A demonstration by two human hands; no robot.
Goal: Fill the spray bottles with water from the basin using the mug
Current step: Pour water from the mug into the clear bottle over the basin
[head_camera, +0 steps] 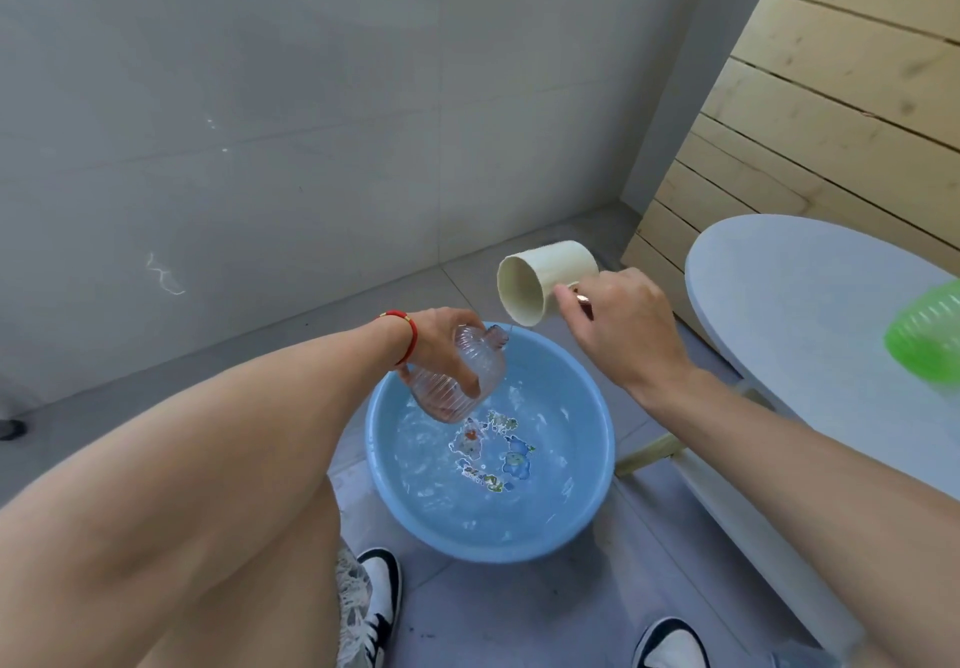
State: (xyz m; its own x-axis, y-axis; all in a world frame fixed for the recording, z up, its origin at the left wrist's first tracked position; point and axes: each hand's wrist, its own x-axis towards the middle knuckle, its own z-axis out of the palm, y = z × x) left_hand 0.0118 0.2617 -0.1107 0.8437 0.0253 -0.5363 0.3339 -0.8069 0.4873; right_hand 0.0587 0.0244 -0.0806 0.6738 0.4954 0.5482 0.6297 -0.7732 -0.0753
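A person is crouching over a blue basin (587, 480) of water on the tiled floor. The left hand (441, 340) is gripping a clear ribbed spray bottle (457, 381) with fingers curled round its body, holding it above the far side of the basin, tilted so its open neck is pointing up and to the right. The right hand (618, 329) is pinching the handle of a cream mug (540, 280), tipped on its side with its mouth facing left and down toward the bottle's neck. The mug's lip is sitting just above and right of the neck, a thin trickle seemingly falling between them. A green bottle (924, 342), blurred, is lying on the white counter (779, 304) at right.
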